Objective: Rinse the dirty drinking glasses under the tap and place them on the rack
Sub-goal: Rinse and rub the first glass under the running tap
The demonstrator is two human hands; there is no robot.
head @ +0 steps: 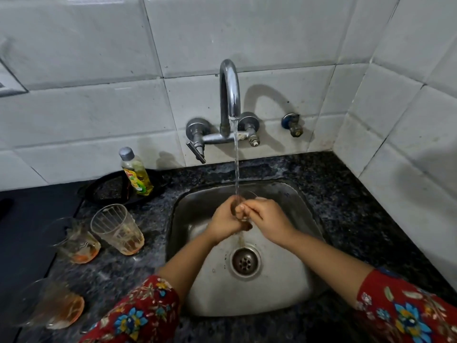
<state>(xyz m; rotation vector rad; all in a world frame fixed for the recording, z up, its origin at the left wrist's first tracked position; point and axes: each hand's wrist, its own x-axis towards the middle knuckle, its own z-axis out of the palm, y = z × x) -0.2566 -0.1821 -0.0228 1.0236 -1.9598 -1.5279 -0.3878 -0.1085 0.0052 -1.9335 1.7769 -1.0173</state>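
Observation:
Over the steel sink [291, 288], both hands hold one clear drinking glass [251, 195] under the running tap [230, 95]. My left hand [226, 219] wraps round the glass's body. My right hand [265, 216] grips its rim, fingers reaching inside. Most of the glass is hidden by the hands; only its far rim shows. The water stream falls into it. Three dirty glasses with orange residue stand on the counter to the left: one upright [117, 229], one beside it [76, 241], one near the front edge [49, 305].
A yellow dish-soap bottle [135, 172] stands on a dark tray [108, 189] behind the dirty glasses. Dark granite counter [346, 206] surrounds the sink. A spare valve [293, 125] sticks out of the tiled wall on the right. The drain [244, 261] lies mid-sink.

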